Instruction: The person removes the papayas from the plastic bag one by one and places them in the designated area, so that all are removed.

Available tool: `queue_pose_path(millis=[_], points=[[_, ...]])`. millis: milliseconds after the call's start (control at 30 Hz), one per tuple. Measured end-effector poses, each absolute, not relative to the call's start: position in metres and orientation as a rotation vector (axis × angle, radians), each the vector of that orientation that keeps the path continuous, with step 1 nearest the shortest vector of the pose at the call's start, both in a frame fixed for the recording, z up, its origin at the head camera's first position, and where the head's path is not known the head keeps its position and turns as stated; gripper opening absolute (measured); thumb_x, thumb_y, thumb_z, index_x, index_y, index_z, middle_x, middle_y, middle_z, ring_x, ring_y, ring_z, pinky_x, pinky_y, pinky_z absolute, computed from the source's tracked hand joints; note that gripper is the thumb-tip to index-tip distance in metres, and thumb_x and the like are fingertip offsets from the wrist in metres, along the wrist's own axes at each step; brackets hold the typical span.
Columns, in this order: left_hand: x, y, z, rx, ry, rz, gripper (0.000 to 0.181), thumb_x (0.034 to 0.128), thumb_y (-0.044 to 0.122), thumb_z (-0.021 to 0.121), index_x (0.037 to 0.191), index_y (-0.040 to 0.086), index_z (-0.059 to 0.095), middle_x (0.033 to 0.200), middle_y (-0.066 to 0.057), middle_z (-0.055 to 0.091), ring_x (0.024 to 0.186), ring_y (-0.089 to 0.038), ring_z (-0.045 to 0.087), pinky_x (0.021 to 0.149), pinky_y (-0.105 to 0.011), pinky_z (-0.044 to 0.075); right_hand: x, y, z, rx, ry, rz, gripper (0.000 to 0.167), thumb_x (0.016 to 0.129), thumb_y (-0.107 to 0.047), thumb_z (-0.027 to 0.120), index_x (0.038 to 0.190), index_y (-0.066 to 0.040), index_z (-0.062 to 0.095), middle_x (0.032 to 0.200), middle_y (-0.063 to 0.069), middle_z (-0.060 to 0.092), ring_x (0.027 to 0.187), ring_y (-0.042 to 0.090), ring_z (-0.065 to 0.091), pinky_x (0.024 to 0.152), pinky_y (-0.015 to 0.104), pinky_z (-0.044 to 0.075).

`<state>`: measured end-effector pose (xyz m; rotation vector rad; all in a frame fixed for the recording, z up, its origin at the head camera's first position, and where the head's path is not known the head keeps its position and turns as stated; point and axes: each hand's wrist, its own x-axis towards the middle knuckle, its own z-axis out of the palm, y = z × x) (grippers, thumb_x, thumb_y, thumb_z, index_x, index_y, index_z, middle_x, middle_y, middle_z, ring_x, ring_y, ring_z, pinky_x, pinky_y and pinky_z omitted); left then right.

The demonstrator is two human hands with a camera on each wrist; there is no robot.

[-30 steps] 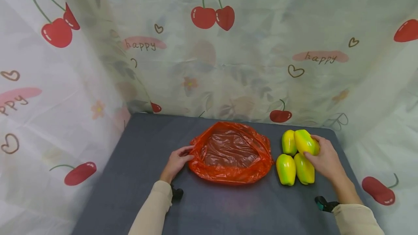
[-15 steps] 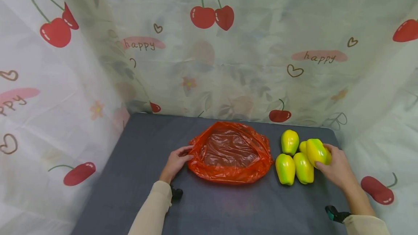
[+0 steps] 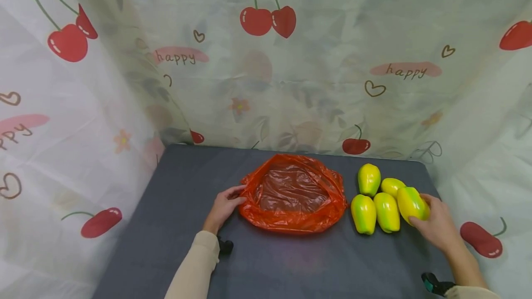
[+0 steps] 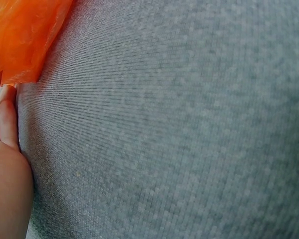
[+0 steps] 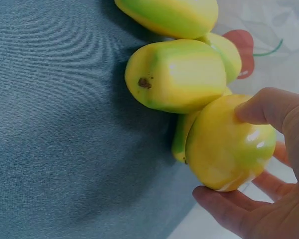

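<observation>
A red-orange plastic bag (image 3: 293, 193) lies on the table with its wide mouth facing up. My left hand (image 3: 222, 206) pinches its left edge; in the left wrist view the fingers (image 4: 8, 119) meet the bag's edge (image 4: 25, 45). My right hand (image 3: 436, 225) grips a glossy yellow-green fruit (image 3: 411, 204), shaped like a papaya, at the right of a cluster of like fruits (image 3: 387, 212). In the right wrist view the thumb lies on top of the gripped fruit (image 5: 229, 144) and the fingers curl beneath it. Whether it rests on the table I cannot tell.
The grey cloth-covered table (image 3: 174, 239) ends at a cherry-printed curtain (image 3: 270, 86) behind and at both sides. Several fruits stand close together between the bag and my right hand. Black wrist cameras (image 3: 434, 285) sit on both wrists.
My right hand has moved right and nearer with the gripped fruit, from above the cluster to its right side, uncovering the fruit behind. My left hand and the bag have stayed put.
</observation>
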<state>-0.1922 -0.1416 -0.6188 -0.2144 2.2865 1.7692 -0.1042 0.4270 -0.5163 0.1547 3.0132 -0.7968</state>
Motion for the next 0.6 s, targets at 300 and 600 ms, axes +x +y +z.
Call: queue_pose_path(millis=[300,600], points=[[-0.193,-0.142,-0.620,-0.183,2.282,1.782,0.039,0.0941,0.024,0.073,0.133,0.028,0.068,0.143,-0.003,0.064,0.134,-0.026,0.059,0.115,-0.050,0.046,-0.099,0.433,-0.526,0.212,2.979,-0.747,0.083,0.084,-0.018,0.078,0.140,0.024,0.034,0.131,0.044,0.045,0.105,0.050,0.046,0.088,0.066,0.046],[-0.192,-0.143,-0.620,-0.182,2.273,1.790,0.039,0.0934,0.025,0.074,0.132,0.027,0.069,0.142,-0.004,0.064,0.133,-0.026,0.060,0.115,-0.050,0.046,-0.094,0.438,-0.542,0.279,2.924,-0.758,0.086,0.084,-0.020,0.077,0.142,0.024,0.031,0.133,0.045,0.040,0.109,0.051,0.041,0.092,0.068,0.042]])
